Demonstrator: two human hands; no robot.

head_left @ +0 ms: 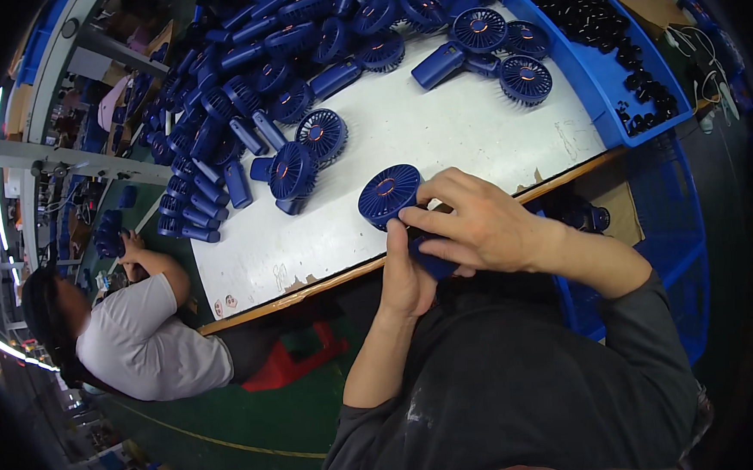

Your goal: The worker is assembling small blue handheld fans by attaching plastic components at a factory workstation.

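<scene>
Over the table's front edge I hold a dark blue handheld fan (389,195), its round grille facing up and its handle pointing toward me. My left hand (407,278) is closed round the handle from the left, thumb up near the base of the grille. From the right, my right hand (483,220) is closed on the same fan, with fingers at the grille's rim and along the handle. Much of the handle is hidden by my fingers. Just beyond lie two more fans, one fan (292,170) leaning near another fan (321,137).
A large heap of blue fans (291,38) covers the far and left parts of the white table (465,139). More fans (525,80) lie at the right, beside a blue bin (597,101) of small black parts (574,12). At left sits a co-worker (145,335) holding a fan.
</scene>
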